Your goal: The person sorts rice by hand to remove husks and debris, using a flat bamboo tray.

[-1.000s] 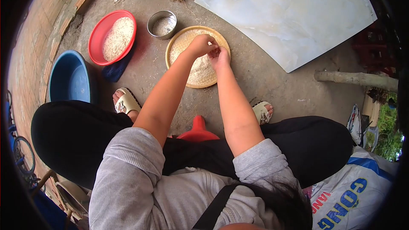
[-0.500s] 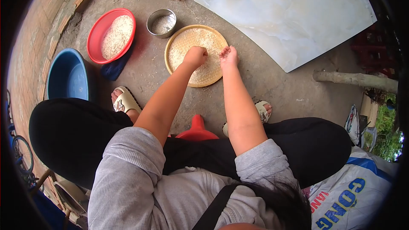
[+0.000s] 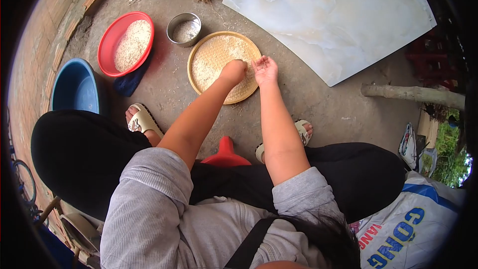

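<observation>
A round woven bamboo tray (image 3: 192, 67) lies on the ground in front of me, with pale grain (image 3: 203, 73) spread unevenly over it. Over its right half is my left hand (image 3: 234, 71), back upward and fingers curled closed; whatever they hold is hidden. My right hand (image 3: 266, 71) is at the tray's right rim, palm turned up, its fingers apart and slightly bent. I see nothing in that palm. A small gap separates the two hands. Just beyond the tray's upper left stands a metal bowl (image 3: 184, 29) with some grain in it.
To the left are a red basin (image 3: 103, 55) of grain, tilted on a dark blue cloth (image 3: 127, 83), and a blue tub (image 3: 74, 87). A marbled sheet (image 3: 328, 20) covers the upper right ground. A log (image 3: 413, 94) and a printed sack (image 3: 398, 224) lie at right.
My left hand has shifted right over the tray, closer to my right hand. The fingers of my right hand look a little more spread. The whole view has shifted slightly.
</observation>
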Demonstrator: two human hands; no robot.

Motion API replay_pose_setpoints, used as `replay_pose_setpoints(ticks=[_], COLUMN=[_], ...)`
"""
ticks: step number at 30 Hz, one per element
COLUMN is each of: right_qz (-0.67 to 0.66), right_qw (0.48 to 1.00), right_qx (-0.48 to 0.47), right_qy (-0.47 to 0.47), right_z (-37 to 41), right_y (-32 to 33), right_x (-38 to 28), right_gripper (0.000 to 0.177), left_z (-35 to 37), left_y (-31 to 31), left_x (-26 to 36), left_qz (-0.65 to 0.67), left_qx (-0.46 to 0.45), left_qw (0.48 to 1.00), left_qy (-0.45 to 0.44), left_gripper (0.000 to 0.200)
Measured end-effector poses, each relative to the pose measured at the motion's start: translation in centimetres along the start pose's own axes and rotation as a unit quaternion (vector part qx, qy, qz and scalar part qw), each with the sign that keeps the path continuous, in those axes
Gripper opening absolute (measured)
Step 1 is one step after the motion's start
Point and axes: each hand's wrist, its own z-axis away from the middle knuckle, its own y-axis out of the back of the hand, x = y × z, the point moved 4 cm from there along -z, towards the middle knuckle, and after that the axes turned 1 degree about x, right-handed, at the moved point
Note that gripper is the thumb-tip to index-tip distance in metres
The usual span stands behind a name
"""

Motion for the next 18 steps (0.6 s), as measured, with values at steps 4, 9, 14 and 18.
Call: replay_pose_setpoints(ticks=[4, 9, 14, 18], right_qz=[0.086, 0.131, 0.107, 0.11], right_qw=[0.996, 0.988, 0.991, 0.993], right_qx=[-0.027, -0.081, -0.066, -0.012], right_qy=[0.0, -0.029, -0.041, -0.03], right_z=[0.3, 0.8, 1.1, 0.8], right_y=[-0.7, -2.2, -2.6, -1.5], right_x=[0.4, 1.9, 1.9, 1.3], right_gripper=[0.021, 0.021, 0.018, 0.017], left_z=[-1.1, -2.6, -2.1, -0.4], left_y=[4.4, 6.3, 8.4, 8.4], left_x=[0.3, 2.0, 0.6, -5.7], left_qz=[0.128, 0.17, 0.115, -0.002], left_qx=[0.059, 0.024, 0.107, 0.152], left_qw=[0.989, 0.984, 0.987, 0.985], left_qy=[0.051, 0.039, 0.014, 0.08], left_gripper=[0.012, 0.018, 0.028, 0.023])
